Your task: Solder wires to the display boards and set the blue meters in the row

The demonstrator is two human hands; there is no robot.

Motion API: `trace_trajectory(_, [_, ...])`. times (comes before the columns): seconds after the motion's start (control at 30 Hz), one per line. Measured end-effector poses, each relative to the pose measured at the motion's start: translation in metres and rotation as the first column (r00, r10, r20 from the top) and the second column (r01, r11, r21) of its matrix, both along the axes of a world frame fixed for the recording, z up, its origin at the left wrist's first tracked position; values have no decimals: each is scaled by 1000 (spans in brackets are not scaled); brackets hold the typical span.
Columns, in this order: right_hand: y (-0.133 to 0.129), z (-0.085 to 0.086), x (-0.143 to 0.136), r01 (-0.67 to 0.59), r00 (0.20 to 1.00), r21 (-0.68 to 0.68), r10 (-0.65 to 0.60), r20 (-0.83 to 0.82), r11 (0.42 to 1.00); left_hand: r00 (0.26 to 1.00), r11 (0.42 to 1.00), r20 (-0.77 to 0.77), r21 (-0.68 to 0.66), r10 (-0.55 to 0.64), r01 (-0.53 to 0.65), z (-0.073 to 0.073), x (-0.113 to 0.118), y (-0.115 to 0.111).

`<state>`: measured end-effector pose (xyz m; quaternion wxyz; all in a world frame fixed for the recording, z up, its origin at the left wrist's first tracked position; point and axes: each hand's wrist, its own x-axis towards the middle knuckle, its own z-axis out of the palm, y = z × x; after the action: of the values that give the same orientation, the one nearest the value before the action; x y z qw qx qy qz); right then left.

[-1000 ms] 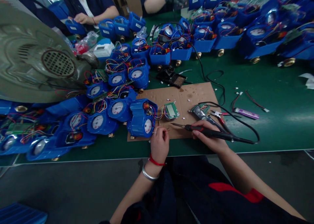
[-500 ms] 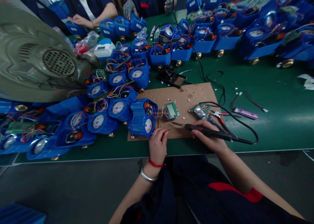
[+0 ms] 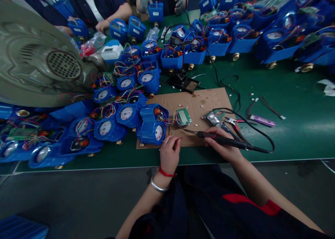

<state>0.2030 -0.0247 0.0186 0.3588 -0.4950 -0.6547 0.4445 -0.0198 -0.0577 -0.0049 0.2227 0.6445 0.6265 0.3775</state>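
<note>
My right hand (image 3: 224,144) is closed round the black handle of a soldering iron (image 3: 220,140), whose tip points left over the cardboard sheet (image 3: 209,98). My left hand (image 3: 169,153) pinches a thin wire (image 3: 181,138), its end sticking out to the right, a short way from the iron's tip. Just beyond both hands lies a small green circuit board with a display (image 3: 183,117). Coloured wires join that board to an open blue water meter (image 3: 153,125), which sits on the cardboard's left part, close to my left fingers.
Pliers (image 3: 233,124) and a silver-and-black hand tool (image 3: 216,120) lie right of the board. A black iron stand with sponge (image 3: 187,83) is behind. Several water meters (image 3: 127,113) crowd the left, near a large fan housing (image 3: 39,64). A purple cylinder (image 3: 262,120) lies right. Co-workers' hands work across the bench.
My two hands, the wire and the iron stay almost in place. Across the bench, a co-worker's gloved hand has lifted a blue meter upright, and another co-worker's hand has shifted right.
</note>
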Motion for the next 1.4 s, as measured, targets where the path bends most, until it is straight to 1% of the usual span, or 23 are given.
trace_trajectory(0.17, [0, -1, 0, 1, 1000, -11, -1, -22, 1000, 1000, 1000, -22, 11, 0, 0, -2, -1, 0])
trace_trajectory(0.37, [0, 2, -1, 5, 1000, -23, -5, -7, 1000, 999, 1000, -51, 13, 6, -5, -3, 0, 1])
trace_trajectory(0.63, [0, 2, -1, 9, 1000, -31, -9, -10, 999, 990, 999, -138, 1, 38, -38, -9, 0, -1])
trace_trajectory(0.83, [0, 2, -1, -1, 1000, 9, 1, 4, 1000, 982, 1000, -190, 1, 20, -20, -10, 1, 0])
trace_trajectory(0.97, [1, 1, -1, -13, 1000, 38, 13, -4, 999, 987, 1000, -160, 3, 11, -11, -7, 1, 0])
trace_trajectory(1.13, [1, 0, 0, -10, 1000, 33, 10, -12, 999, 993, 1000, -115, 15, -18, 19, -3, 1, 0])
trace_trajectory(1.4, [1, -1, 0, -17, 1000, 23, 18, -17, 1000, 998, 1000, -64, 5, 5, -5, -3, 2, -1])
